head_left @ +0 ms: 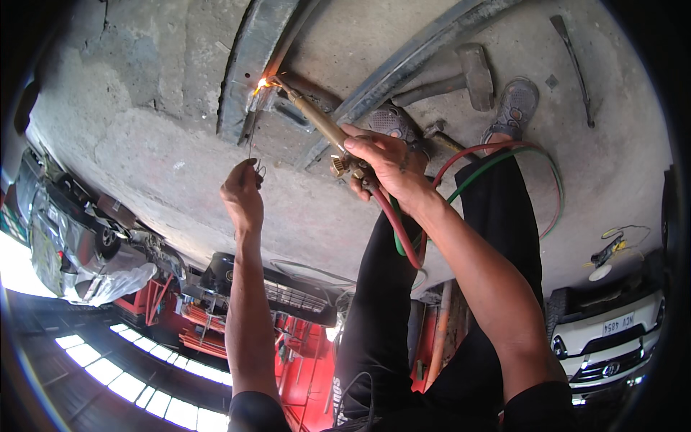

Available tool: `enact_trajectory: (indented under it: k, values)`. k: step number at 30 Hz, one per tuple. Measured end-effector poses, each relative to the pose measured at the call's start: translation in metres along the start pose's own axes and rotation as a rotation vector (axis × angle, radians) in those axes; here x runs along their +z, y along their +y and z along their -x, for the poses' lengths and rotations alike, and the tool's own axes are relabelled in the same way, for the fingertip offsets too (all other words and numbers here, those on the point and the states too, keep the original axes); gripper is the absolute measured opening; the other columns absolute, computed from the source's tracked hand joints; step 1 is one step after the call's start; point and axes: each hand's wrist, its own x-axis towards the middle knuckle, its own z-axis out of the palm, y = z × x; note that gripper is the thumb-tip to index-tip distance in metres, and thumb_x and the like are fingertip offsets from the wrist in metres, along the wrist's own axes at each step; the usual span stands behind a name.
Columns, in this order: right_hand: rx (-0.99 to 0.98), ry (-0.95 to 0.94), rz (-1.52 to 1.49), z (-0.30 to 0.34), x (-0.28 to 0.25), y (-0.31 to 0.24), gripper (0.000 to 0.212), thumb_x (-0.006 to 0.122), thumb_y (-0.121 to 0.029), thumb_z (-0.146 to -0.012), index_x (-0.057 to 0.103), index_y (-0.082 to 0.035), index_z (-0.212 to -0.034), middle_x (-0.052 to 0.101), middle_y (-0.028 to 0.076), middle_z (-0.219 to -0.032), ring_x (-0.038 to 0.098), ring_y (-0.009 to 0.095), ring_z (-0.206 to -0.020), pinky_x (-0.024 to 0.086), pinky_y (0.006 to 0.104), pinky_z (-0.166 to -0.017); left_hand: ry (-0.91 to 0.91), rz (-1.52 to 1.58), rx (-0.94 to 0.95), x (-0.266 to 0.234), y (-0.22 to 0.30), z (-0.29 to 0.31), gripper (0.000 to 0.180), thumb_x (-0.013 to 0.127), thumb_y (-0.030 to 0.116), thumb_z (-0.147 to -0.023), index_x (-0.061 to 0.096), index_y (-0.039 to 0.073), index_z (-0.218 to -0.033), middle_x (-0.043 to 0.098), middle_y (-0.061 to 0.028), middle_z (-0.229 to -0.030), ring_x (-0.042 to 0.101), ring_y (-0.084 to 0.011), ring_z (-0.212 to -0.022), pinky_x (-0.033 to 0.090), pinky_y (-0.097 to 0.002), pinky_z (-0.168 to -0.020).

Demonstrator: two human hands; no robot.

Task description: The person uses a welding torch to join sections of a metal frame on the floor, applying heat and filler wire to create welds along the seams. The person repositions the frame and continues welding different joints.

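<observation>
My right hand (pixel 389 162) is wrapped round the brass gas torch (pixel 317 119) near its valve knobs. The torch points up and left, its tip at a bright orange flame (pixel 265 83) on a grey metal channel (pixel 241 93). Pinched in the fingers of my left hand (pixel 243 194) is a thin wire rod (pixel 250 144), running up to the glowing spot, with a loose loop of it beside the fingers. From the torch hang a red hose (pixel 389 212) and a green hose (pixel 461 189), which curve round past my leg.
A second curved metal beam (pixel 410 65) lies near my shoes (pixel 518 101). On the concrete floor are a sledgehammer (pixel 475 75), a pry bar (pixel 574 68) and a corded power tool (pixel 608 248). Vehicles include a white one (pixel 612 338) and a wrecked one (pixel 57 223).
</observation>
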Motion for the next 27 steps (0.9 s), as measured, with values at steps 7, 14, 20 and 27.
enact_trajectory:
  k: [7,14,20,27]
  values:
    - [-0.005,0.003,-0.018,0.001,0.0001,0.0,0.058,0.066,-0.029,-0.102,0.05,0.001,-0.149,0.071,0.011,-0.086,0.062,0.014,-0.054,0.046,0.028,-0.043,-0.009,-0.023,0.004,-0.0003,-0.0002,0.0007,0.024,0.06,0.012,-0.102,0.076,0.0,-0.115,0.068,-0.0035,-0.077,0.06,-0.0088,-0.068,0.047,-0.0258,-0.062]
    - [-0.006,0.006,-0.009,0.0031,0.0005,-0.0015,0.059,0.065,-0.028,-0.102,0.048,0.002,-0.15,0.069,0.011,-0.087,0.061,0.014,-0.054,0.047,0.0273,-0.044,-0.004,-0.028,0.016,0.0003,0.0008,-0.0024,0.025,0.06,0.013,-0.102,0.076,0.0,-0.116,0.069,-0.0039,-0.077,0.059,-0.0088,-0.068,0.048,-0.0259,-0.062]
    - [-0.012,-0.008,0.009,0.003,0.0,-0.0014,0.059,0.065,-0.029,-0.102,0.049,0.003,-0.149,0.07,0.012,-0.086,0.061,0.014,-0.054,0.047,0.0267,-0.044,-0.005,-0.004,-0.008,0.0013,-0.0044,-0.0051,0.024,0.06,0.012,-0.102,0.076,0.0,-0.116,0.069,-0.0037,-0.077,0.059,-0.0087,-0.068,0.048,-0.0257,-0.062]
    - [-0.014,-0.014,0.025,0.004,-0.0001,-0.0025,0.06,0.065,-0.03,-0.102,0.049,0.003,-0.149,0.071,0.012,-0.086,0.061,0.013,-0.054,0.047,0.0268,-0.043,0.001,-0.013,-0.004,0.0004,-0.0051,-0.0042,0.024,0.06,0.012,-0.102,0.076,0.0,-0.115,0.068,-0.0035,-0.076,0.059,-0.0084,-0.067,0.047,-0.0255,-0.062]
